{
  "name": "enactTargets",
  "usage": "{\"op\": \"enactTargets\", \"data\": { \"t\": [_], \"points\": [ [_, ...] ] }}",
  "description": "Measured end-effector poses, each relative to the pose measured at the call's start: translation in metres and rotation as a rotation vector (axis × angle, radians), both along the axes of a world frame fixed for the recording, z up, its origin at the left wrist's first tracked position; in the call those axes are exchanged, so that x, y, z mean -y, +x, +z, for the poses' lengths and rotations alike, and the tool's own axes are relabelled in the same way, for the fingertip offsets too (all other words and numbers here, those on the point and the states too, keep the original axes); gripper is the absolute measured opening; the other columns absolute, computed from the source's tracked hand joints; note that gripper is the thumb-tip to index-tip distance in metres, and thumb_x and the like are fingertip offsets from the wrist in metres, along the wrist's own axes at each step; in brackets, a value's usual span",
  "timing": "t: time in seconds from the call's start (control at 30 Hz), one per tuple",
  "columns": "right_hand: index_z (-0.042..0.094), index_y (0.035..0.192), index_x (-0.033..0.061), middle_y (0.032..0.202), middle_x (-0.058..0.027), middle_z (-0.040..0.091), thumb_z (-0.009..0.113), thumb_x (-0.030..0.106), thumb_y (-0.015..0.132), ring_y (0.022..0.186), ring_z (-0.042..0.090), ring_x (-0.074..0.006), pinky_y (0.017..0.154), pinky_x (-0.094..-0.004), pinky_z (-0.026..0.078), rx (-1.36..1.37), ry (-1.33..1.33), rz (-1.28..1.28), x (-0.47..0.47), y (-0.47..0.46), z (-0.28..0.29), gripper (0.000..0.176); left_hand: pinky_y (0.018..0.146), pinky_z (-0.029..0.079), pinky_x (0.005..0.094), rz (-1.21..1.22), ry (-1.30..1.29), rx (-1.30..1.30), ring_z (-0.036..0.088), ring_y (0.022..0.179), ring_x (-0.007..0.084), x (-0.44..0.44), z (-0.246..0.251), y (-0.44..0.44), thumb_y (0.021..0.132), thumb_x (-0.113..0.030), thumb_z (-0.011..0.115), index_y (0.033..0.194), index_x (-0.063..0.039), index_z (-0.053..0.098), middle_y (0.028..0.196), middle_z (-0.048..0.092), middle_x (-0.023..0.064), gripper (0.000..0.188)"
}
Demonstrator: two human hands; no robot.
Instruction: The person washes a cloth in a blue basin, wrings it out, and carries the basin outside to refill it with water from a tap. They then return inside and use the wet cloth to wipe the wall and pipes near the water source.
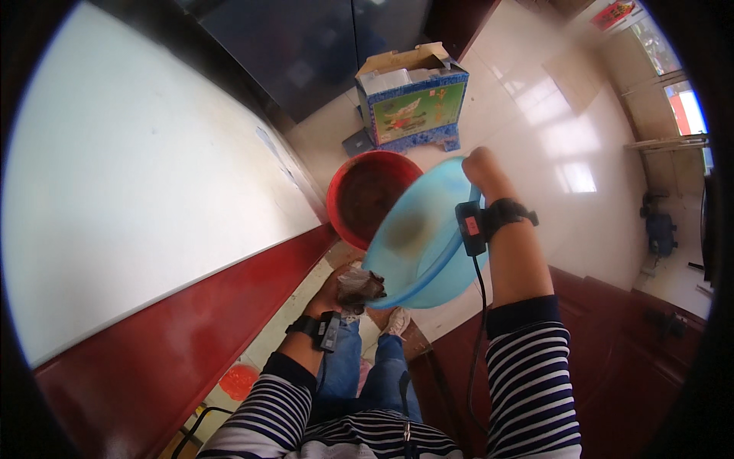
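A light blue plastic basin [441, 229] is tilted over a red bucket [344, 189], with its low side over the bucket's right part. A little murky, brownish liquid or dirt shows on the basin's inner surface. At the upper right, my right hand [483, 166] grips the basin's rim. Near the lower left of the basin is my left hand [332, 290], closed on a crumpled grey-brown cloth [360, 286] and held against the rim. Dark contents, hard to make out, show inside the bucket.
Beyond the bucket stands an opened cardboard box [418, 112] with a green printed front. A white wall [143, 172] with a red base [189, 304] runs along the left. A red panelled door [602, 338] is at the lower right. A small orange-red object [239, 381] lies at the lower left.
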State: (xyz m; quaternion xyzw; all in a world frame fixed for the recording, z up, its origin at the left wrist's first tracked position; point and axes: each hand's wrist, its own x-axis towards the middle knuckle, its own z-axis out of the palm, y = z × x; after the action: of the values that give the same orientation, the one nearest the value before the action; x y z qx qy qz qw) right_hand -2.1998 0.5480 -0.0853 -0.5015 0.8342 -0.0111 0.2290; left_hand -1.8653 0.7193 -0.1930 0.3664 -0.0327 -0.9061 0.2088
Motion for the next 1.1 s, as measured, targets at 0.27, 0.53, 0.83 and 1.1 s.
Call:
{"op": "enactTargets", "data": {
  "t": [0.27,0.53,0.83,1.1],
  "points": [
    [0.065,0.091,-0.0038,0.101,-0.0239,0.061,0.048,0.012,0.078,0.099,0.057,-0.0379,0.085,-0.0418,0.045,-0.024,0.046,-0.010,0.001,0.004,0.004,0.026,0.080,0.052,0.0391,-0.083,-0.222,-0.130,0.060,0.098,0.0271,0.005,0.017,0.013,0.080,-0.023,0.061,0.116,-0.001,0.049,0.112,0.058,0.0149,0.044],
    [0.063,0.094,-0.0050,0.098,-0.0258,0.061,0.045,0.005,0.077,0.098,0.057,-0.0390,0.085,-0.0434,0.045,0.123,-0.142,-0.063,-0.015,0.000,0.006,0.027,0.073,0.051,0.0340,-0.270,-0.527,0.138,0.061,0.088,0.0225,-0.006,0.017,0.012,0.074,-0.012,0.065,0.112,-0.001,0.052,0.105,0.061,0.0113,0.042],
    [0.064,0.090,-0.0049,0.094,-0.0277,0.061,0.049,0.009,0.073,0.091,0.059,-0.0403,0.080,-0.0420,0.047,0.243,-0.021,-0.189,-0.054,-0.007,-0.013,0.026,0.071,0.052,0.0352,-0.165,-0.061,0.222,0.064,0.088,0.0267,0.000,0.029,0.010,0.086,-0.037,0.043,0.102,0.001,0.060,0.098,0.064,0.0149,0.045],
    [0.065,0.087,-0.0035,0.093,-0.0257,0.062,0.050,0.008,0.073,0.090,0.059,-0.0394,0.079,-0.0427,0.047,0.219,0.153,-0.162,-0.066,-0.020,-0.003,0.024,0.062,0.051,0.0366,-0.195,0.050,0.303,0.063,0.081,0.0236,-0.002,0.026,0.010,0.086,-0.041,0.041,0.105,-0.002,0.060,0.095,0.066,0.0104,0.048]
  ]
}}
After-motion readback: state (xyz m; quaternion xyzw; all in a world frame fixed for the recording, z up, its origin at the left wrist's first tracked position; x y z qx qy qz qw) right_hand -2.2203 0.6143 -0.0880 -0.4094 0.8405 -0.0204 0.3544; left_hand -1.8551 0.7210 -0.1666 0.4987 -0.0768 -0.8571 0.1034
